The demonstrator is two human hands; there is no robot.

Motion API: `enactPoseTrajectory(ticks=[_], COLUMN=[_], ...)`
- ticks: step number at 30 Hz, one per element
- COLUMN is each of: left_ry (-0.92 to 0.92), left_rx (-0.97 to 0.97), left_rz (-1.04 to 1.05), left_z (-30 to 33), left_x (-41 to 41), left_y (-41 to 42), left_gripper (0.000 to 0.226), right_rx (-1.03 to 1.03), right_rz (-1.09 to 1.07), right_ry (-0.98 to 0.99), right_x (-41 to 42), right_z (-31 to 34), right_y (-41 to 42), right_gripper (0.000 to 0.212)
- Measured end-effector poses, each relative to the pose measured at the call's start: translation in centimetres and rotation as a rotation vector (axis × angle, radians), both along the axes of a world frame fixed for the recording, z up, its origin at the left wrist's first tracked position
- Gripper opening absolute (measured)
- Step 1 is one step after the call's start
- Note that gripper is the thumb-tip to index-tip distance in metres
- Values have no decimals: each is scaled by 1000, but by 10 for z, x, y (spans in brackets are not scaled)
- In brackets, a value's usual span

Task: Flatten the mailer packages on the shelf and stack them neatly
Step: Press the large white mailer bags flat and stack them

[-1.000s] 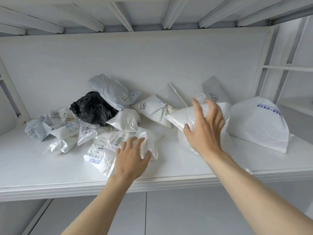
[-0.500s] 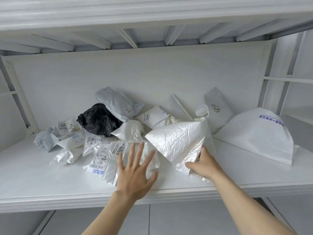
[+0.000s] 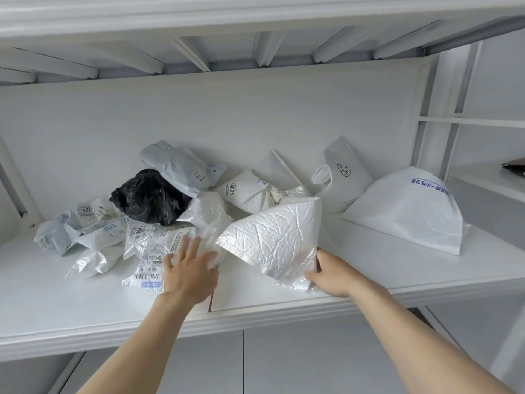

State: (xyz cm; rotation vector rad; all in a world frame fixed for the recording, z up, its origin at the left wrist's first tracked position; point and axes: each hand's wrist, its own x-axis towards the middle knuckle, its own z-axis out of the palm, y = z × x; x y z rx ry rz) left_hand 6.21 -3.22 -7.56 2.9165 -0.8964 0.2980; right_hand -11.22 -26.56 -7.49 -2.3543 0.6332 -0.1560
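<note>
A crinkled white bubble mailer [image 3: 277, 237] stands tilted near the front of the white shelf [image 3: 85, 317], and my right hand [image 3: 331, 275] grips its lower right corner. My left hand [image 3: 189, 273] is spread flat, fingers apart, over a crumpled clear mailer with printed labels [image 3: 150, 251]. Behind these lies a heap of crumpled mailers: a black one [image 3: 149, 196], a grey one [image 3: 181, 166], a white one marked 4003 [image 3: 247, 190] and several small ones at the left [image 3: 59, 233].
A large white bag with blue print [image 3: 409, 210] lies at the right of the shelf, and a white bag with a handle [image 3: 345, 177] leans on the back wall. Slats of the upper shelf run overhead. A side compartment opens at the far right.
My right hand has taken hold of the white bubble mailer and drawn it forward and to the left. My left hand lifted off the labelled mailer, spread, and moved back over it.
</note>
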Motion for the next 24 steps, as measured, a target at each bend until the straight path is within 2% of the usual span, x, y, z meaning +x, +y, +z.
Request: enactPoseTrajectory(ticks=[2,4,6,7,8,9,10,13,15,18,19,22,24], left_ry=[20,143,480,660,777,800,746,465,347,382,405,524,598], left_rx=[-168,-530,-944,-1081,-1135,-1105,-1019,-676,-560,-593,-581,-510,-358], left_rz=[-38,-70,-87,-91,-102,-137,-190,-309,-300,-228,-192,-121,-100], left_z=[15,33,55,67,76,82,84,76,63,44,38,23,26], left_x=[-3,-8,-18,-24,-28,-33,-37,-48,-49,-48,-47,-45,-46], left_y=[0,-6,-15,-21,-27,-34,-41,-63,-69,-60,-54,-32,-23], left_gripper=[43,41,32,27,25,27,29,33,42,50,51,54,55], right_rx=[41,40,-14,-54,-92,-124,-149,-194,-238,-312,-340,-322,-323], right_rz=[29,45,49,46,43,45,47,19,-29,-97,-106,-89,-75], right_ry=[0,2,17,27,36,41,42,57,110,234,271,301,331], right_x=[-4,-8,-11,-11,-12,-13,-13,-13,-14,-21,-24,-28,-24], right_z=[4,11,15,17,18,20,20,18,15,13,16,24,30], right_y=[-2,-6,-9,-9,-9,-9,-9,-12,-14,-17,-19,-26,-30], right_gripper=[28,32,35,36,36,36,39,48,56,66,62,30,31])
